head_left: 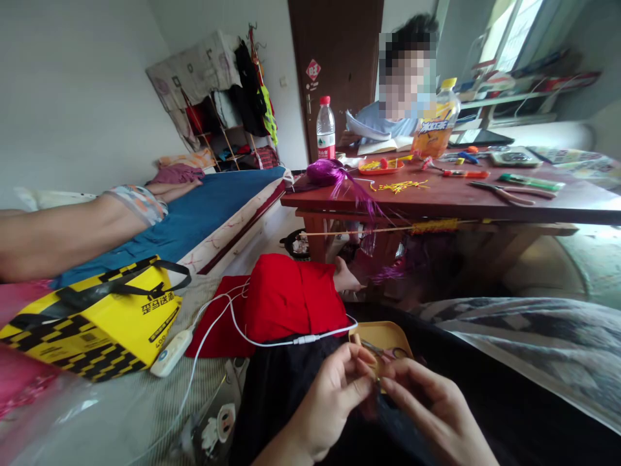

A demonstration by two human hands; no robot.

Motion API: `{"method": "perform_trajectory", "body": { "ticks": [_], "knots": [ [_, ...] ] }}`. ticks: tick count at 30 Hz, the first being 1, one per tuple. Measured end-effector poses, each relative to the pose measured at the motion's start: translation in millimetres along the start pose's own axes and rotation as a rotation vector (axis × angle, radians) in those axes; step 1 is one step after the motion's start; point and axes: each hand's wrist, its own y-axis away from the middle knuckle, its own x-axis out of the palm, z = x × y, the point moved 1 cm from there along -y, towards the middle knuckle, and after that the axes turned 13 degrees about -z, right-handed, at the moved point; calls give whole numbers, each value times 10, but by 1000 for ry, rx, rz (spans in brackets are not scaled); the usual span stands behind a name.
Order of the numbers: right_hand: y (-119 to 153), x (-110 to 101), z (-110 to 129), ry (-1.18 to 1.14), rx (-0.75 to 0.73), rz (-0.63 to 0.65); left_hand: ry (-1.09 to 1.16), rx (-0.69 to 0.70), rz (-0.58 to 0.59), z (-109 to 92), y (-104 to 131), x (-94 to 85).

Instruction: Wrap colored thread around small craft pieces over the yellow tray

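Both bare hands, left [334,391] and right [431,395], pinching a tiny blurry thing [378,380] over black cloth [286,375], yellow plastic tray [388,333] partly hidden behind, long red table [466,194] far right.

The table [528,202] was smooth, reddish wood with a soft gloss — the bottle [325,129] on it clear, shiny plastic. The red cloth [291,294] looked matt, the purple strands [330,173] glossy — and the white power strip [171,353] was smooth plastic, the scissors' blades [369,347] metal.
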Motion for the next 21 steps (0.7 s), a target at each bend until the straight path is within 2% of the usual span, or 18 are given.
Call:
{"method": "perform_trajectory", "body": {
  "ticks": [6, 9, 13, 17, 21],
  "knots": [
    [84, -28, -75, 222, -124, -63, -180, 90, -105, 60, 13, -36],
    [108, -26, -71, 235, -183, -79, -83, -2, -143, 101, -25, -69],
    [118, -10, -27, 288, -254, -153, 111, -90, -119, 109, -48, -64],
    [115, -14, -13, 421, -420, -170, 167, -98, -112, 96, -37, -49],
    [108, -43, -31, 558, -616, -199, 87, -50, -119, 111, -33, -66]
  ]
}}
